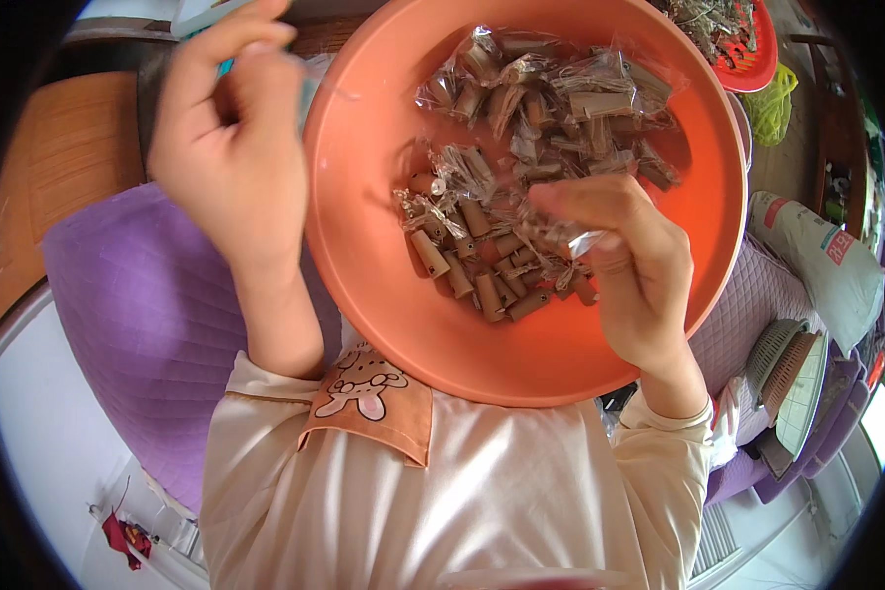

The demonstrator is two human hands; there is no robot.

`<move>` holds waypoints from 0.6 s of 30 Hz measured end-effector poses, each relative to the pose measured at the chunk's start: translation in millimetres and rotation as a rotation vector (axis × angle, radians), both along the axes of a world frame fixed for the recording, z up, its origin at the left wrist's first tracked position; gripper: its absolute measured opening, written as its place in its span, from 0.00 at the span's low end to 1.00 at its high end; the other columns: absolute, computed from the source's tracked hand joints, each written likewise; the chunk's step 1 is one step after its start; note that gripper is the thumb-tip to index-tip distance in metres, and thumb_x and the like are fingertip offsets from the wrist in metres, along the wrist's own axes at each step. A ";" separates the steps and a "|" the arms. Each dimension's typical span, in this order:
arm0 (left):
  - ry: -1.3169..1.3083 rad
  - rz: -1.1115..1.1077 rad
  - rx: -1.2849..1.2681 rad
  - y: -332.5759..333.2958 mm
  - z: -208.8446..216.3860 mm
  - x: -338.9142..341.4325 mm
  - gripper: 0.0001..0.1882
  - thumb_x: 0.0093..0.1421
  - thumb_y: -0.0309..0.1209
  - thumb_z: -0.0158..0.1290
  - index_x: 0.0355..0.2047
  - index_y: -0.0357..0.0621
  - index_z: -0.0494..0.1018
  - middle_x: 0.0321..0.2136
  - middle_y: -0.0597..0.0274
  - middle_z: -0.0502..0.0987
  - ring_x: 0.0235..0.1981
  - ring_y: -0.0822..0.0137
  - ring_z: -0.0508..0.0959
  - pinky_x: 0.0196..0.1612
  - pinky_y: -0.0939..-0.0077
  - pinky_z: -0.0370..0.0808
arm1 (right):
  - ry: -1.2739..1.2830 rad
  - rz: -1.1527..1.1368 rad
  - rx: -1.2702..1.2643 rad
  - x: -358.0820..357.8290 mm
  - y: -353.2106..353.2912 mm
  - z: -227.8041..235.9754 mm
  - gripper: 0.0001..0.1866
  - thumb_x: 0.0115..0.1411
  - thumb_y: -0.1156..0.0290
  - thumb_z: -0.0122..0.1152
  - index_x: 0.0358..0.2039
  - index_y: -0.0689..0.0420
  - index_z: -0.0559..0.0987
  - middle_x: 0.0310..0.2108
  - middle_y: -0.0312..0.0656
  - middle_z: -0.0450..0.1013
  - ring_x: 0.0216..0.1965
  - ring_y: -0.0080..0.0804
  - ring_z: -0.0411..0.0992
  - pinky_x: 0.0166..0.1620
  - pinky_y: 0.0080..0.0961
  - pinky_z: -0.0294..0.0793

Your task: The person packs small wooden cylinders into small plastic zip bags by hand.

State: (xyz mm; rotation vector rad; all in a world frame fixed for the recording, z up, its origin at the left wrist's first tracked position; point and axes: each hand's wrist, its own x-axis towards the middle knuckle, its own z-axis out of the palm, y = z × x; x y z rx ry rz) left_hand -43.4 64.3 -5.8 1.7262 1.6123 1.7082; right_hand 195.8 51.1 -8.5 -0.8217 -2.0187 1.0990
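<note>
A big orange basin (506, 379) sits in front of me, against my shirt. Wrapped in clear plastic, several brown pieces (600, 105) lie in its far part. Nearer to me is a pile of small tan-brown cylinders (430, 254), some with a dark hole in the end and some with crinkled clear film. My right hand (644, 270) is over the pile, thumb and fingers closed on a clear plastic wrapper (560, 234); whether a cylinder is inside it I cannot tell. My left hand (241, 138), raised beside the basin's left rim, is curled and blurred, with a thin smeared strand by its fingertips.
Purple quilted covers (157, 334) lie on the left and right. At the far right stands a red basket (762, 59) of dried stems, beside a green plastic bag (772, 113). A white bag (826, 265) and stacked baskets (782, 369) are on the right.
</note>
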 end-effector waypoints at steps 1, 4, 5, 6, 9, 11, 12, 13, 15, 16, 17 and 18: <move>-0.109 -0.023 -0.006 -3.0 1.1 -3.0 0.06 0.53 0.17 0.42 0.30 0.37 0.66 0.35 0.51 0.73 0.16 0.81 0.62 0.19 0.89 0.60 | -0.004 -0.007 -0.001 0.0 -1.3 -0.6 0.15 0.60 0.68 0.42 0.35 0.67 0.72 0.33 0.45 0.69 0.32 0.33 0.70 0.34 0.22 0.67; -0.444 -0.464 -0.187 -19.7 8.4 34.1 0.05 0.52 0.17 0.39 0.25 0.37 0.64 0.23 0.63 0.70 0.21 0.78 0.67 0.25 0.88 0.65 | 0.092 -0.115 -0.440 0.4 1.1 8.2 0.15 0.62 0.70 0.37 0.38 0.61 0.73 0.31 0.37 0.68 0.37 0.26 0.64 0.42 0.19 0.61; -0.310 -0.603 -0.250 -21.7 5.2 36.8 0.04 0.52 0.20 0.39 0.24 0.38 0.64 0.20 0.64 0.67 0.18 0.78 0.65 0.23 0.86 0.63 | 0.091 -0.115 -0.439 0.0 0.8 8.1 0.15 0.62 0.70 0.37 0.38 0.61 0.73 0.31 0.37 0.68 0.37 0.26 0.64 0.42 0.19 0.61; -0.202 -0.661 -0.337 -25.1 7.9 42.2 0.04 0.52 0.22 0.38 0.22 0.38 0.63 0.19 0.62 0.66 0.19 0.77 0.66 0.22 0.83 0.62 | 0.215 -0.077 -0.610 -0.8 -0.3 7.1 0.15 0.62 0.68 0.36 0.39 0.61 0.72 0.31 0.37 0.68 0.36 0.24 0.64 0.41 0.18 0.62; -0.174 -0.680 -0.532 -31.9 11.5 55.6 0.07 0.52 0.27 0.44 0.20 0.39 0.62 0.13 0.63 0.61 0.13 0.74 0.63 0.17 0.80 0.60 | 0.431 0.049 -0.883 0.7 -0.5 11.3 0.17 0.63 0.65 0.36 0.41 0.62 0.70 0.33 0.37 0.68 0.36 0.21 0.65 0.40 0.17 0.64; -0.145 -0.678 -0.564 -32.7 10.5 54.6 0.11 0.52 0.32 0.48 0.20 0.39 0.62 0.12 0.64 0.61 0.12 0.75 0.62 0.16 0.80 0.59 | 0.528 0.127 -0.977 2.4 -0.6 11.9 0.17 0.63 0.64 0.35 0.42 0.62 0.69 0.35 0.37 0.68 0.36 0.19 0.65 0.40 0.16 0.64; -0.118 -0.670 -0.598 -32.6 10.0 54.2 0.15 0.51 0.37 0.52 0.20 0.40 0.61 0.11 0.64 0.61 0.10 0.75 0.61 0.14 0.80 0.58 | 0.530 0.111 -0.977 3.0 -1.4 10.4 0.17 0.63 0.64 0.36 0.42 0.62 0.69 0.35 0.38 0.69 0.36 0.19 0.66 0.40 0.16 0.65; -0.117 -0.671 -0.597 -32.7 9.1 55.3 0.15 0.51 0.37 0.52 0.20 0.40 0.61 0.11 0.64 0.61 0.10 0.75 0.61 0.14 0.80 0.58 | 0.532 0.098 -0.978 3.4 -2.0 9.0 0.17 0.63 0.64 0.36 0.42 0.62 0.68 0.36 0.38 0.69 0.36 0.19 0.67 0.40 0.15 0.66; -0.074 -0.552 -0.563 -32.9 6.8 59.1 0.22 0.47 0.43 0.57 0.19 0.39 0.61 0.10 0.65 0.61 0.10 0.78 0.59 0.13 0.81 0.56 | 0.535 0.009 -0.913 -5.3 -4.8 8.7 0.17 0.63 0.64 0.35 0.42 0.62 0.68 0.36 0.38 0.69 0.36 0.19 0.67 0.41 0.16 0.66; -0.074 -0.549 -0.562 -34.1 5.0 60.9 0.22 0.47 0.43 0.57 0.19 0.39 0.61 0.10 0.65 0.61 0.10 0.78 0.59 0.13 0.81 0.56 | 0.537 -0.074 -0.851 -8.7 -6.2 8.4 0.17 0.63 0.64 0.35 0.42 0.63 0.69 0.35 0.39 0.69 0.36 0.19 0.67 0.41 0.16 0.66; -0.156 -0.512 -0.576 -35.3 2.8 62.9 0.21 0.48 0.43 0.57 0.20 0.39 0.61 0.11 0.70 0.60 0.11 0.82 0.57 0.14 0.85 0.52 | 0.536 -0.071 -0.849 -8.3 -6.5 7.3 0.17 0.63 0.64 0.35 0.42 0.63 0.69 0.35 0.39 0.69 0.36 0.19 0.67 0.41 0.16 0.66; -0.238 -0.474 -0.590 -35.9 1.9 63.7 0.20 0.49 0.42 0.57 0.22 0.39 0.62 0.11 0.75 0.59 0.13 0.86 0.54 0.16 0.89 0.48 | 0.596 -0.050 -0.872 -7.1 -6.6 5.8 0.17 0.63 0.64 0.35 0.41 0.63 0.69 0.36 0.39 0.69 0.36 0.19 0.67 0.40 0.15 0.66</move>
